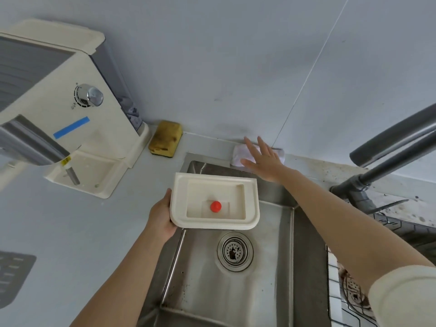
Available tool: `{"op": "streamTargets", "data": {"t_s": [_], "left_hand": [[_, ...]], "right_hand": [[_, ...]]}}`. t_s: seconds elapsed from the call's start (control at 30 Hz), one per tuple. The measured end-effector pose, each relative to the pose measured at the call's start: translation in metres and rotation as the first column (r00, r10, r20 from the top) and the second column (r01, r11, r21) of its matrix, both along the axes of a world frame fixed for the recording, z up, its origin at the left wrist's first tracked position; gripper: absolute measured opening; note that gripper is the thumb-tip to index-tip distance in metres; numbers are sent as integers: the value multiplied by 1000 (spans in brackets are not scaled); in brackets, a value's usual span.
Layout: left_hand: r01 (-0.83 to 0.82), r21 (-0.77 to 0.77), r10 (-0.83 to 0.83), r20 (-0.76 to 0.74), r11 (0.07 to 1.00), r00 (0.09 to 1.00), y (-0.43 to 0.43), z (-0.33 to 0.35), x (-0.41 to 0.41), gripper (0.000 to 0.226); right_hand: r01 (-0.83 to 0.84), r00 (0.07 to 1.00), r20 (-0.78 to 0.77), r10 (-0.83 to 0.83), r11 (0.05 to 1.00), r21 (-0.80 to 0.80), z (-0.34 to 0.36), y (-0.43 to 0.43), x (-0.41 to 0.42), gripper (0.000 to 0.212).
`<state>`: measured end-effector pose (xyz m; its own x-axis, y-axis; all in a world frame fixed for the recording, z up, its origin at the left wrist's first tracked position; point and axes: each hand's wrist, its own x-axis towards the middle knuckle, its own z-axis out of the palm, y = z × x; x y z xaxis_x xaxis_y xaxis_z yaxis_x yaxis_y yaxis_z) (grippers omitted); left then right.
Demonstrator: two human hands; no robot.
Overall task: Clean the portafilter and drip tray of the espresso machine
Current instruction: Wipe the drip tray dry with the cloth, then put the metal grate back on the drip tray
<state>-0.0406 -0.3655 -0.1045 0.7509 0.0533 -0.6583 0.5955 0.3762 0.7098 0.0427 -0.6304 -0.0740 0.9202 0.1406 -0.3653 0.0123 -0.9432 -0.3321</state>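
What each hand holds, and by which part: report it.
The left hand grips the drip tray by its left edge, above the sink. The right hand holds nothing; it is open over the white cloth.

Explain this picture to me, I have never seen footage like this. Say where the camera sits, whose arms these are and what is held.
The camera sits on a person's head, looking down at their own bare arms. The left hand holds a cream drip tray by its edge over a steel sink; a red knob sits inside. The right hand, fingers spread, reaches to a white cloth behind the sink. On the counter stand the espresso machine and a yellow sponge.
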Motion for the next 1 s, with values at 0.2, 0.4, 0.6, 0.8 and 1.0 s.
{"op": "streamTargets", "data": {"t_s": [0.2,0.4,0.6,0.8,1.0], "left_hand": [[-6,-24,7,24,1000,1000,1,16,-18,35],[4,-46,-1,54,999,999,0,33,-49,35],[40,-74,-36,56,996,998,0,42,-73,25],[143,-110,-131,108,984,985,2,49,-95,26],[155,-37,-146,172,987,974,14,52,-133,29]], "right_hand": [[109,994,-63,-93,934,339,35,1,-85,78],[210,976,-147,-159,859,467,41,11,-165,117],[211,977,-136,-163,827,521,35,26,-215,138],[272,956,-65,-286,779,565,31,31,-248,128],[199,962,7,-274,717,669,35,40,-280,101]]}}
